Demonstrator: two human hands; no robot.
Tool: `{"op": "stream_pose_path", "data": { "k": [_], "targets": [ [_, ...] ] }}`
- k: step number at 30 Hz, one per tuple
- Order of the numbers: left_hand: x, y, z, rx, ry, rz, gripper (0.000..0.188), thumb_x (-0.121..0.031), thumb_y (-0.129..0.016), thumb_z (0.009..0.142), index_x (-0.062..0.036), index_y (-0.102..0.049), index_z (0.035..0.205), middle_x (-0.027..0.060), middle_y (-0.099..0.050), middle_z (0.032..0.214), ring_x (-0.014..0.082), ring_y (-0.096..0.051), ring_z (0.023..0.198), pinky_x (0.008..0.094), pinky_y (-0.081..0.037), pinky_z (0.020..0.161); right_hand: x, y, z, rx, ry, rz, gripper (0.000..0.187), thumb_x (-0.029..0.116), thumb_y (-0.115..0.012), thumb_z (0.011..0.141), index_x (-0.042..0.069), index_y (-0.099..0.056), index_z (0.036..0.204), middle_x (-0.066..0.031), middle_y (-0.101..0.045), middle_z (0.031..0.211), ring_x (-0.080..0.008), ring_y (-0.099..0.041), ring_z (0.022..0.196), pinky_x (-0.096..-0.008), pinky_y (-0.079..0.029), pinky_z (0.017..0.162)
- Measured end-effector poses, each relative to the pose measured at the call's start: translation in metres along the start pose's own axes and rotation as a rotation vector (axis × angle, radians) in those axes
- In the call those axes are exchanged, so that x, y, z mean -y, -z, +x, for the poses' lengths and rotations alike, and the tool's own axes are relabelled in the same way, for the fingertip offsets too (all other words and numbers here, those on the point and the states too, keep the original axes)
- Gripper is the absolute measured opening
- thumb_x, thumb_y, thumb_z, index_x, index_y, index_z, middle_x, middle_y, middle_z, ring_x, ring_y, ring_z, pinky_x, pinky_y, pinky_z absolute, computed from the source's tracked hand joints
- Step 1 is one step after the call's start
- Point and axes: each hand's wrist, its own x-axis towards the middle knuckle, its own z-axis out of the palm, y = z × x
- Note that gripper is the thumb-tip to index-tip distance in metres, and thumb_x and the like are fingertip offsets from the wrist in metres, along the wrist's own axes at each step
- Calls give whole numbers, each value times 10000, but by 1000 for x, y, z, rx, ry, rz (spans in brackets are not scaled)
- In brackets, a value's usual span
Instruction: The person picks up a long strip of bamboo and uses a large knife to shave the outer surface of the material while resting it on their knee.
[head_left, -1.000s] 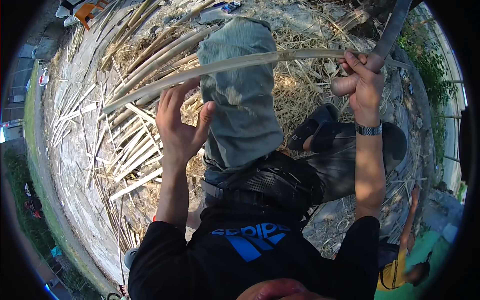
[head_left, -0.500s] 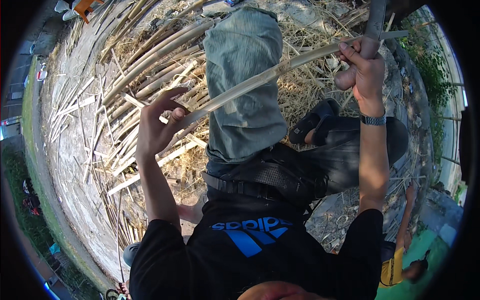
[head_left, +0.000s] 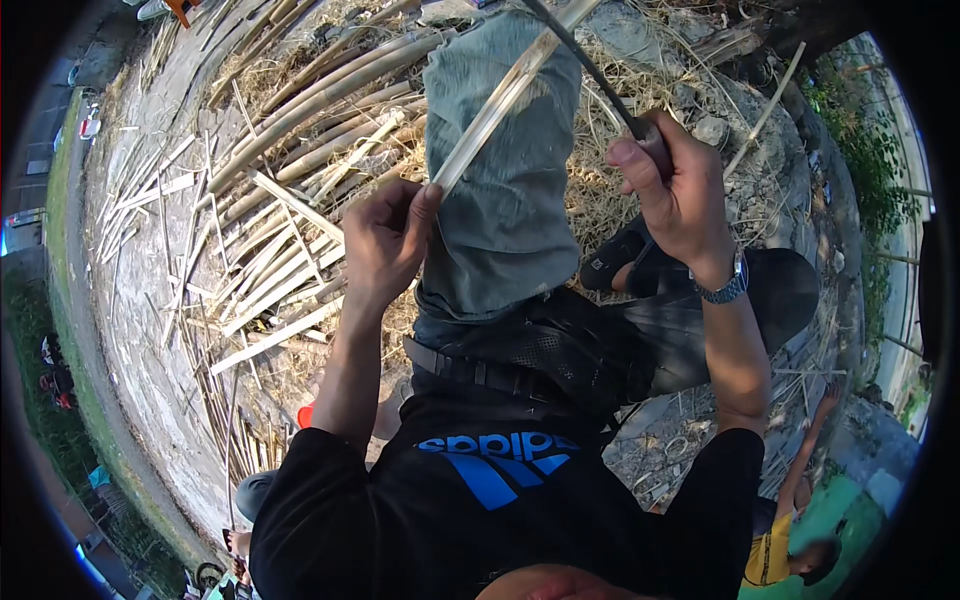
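My left hand (head_left: 385, 235) pinches the near end of a pale split bamboo strip (head_left: 490, 120). From there the strip slants up and away to the right, over the grey-green cloth (head_left: 505, 225) that covers my raised left leg. A knife (head_left: 590, 68) is in my right hand (head_left: 685, 195), whose fingers wrap its brownish handle. Its dark blade appears nearly edge-on, pointing to the upper left and crossing the strip near the top of the view. Whether blade and strip touch, I cannot tell.
Round bamboo poles (head_left: 330, 100) and a heap of split strips (head_left: 275, 290) lie to the left. Straw-like shavings (head_left: 610, 130) cover the ground ahead. My sandalled foot (head_left: 612, 258) is folded on the right. Another person in a yellow top (head_left: 768, 555) is at the lower right.
My left hand has closed on the strip's near end and moved right. My right hand has let go of the strip, keeping the knife, and come nearer and left. The strip now slants more steeply.
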Motion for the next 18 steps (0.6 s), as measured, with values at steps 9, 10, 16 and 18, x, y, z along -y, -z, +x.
{"op": "stream_pose_path", "data": {
  "k": [9,10,16,18],
  "targets": [
    [6,-17,8,36,16,130,381,-329,-661,1008,7,-655,828,48,-556,586,79,-462,566,289,-374,523,-16,-20,33,94,163,-524,583,645,-571,950,89,-641,790,-50,-665,594,-266,-665,524,-378,-501,464],
    [6,-15,8,38,10,124,386,-332,-657,1010,6,-647,824,38,-549,584,80,-457,566,289,-372,524,-21,-18,45,74,175,-546,587,643,-567,953,89,-636,772,-52,-655,583,-271,-655,510,-382,-496,458],
    [12,-14,11,108,66,30,393,-329,-640,1023,2,-634,811,1,-551,586,71,-469,555,279,-374,518,-32,-24,58,-19,43,-560,562,592,-588,971,94,-589,709,-49,-593,527,-278,-641,494,-382,-495,458],
    [9,-13,13,151,94,-37,395,-331,-625,1034,-6,-636,810,-13,-544,579,57,-463,543,264,-363,510,-23,-32,39,33,243,-418,568,602,-607,953,91,-584,707,-56,-577,518,-278,-644,497,-380,-509,471]
  ]
}}
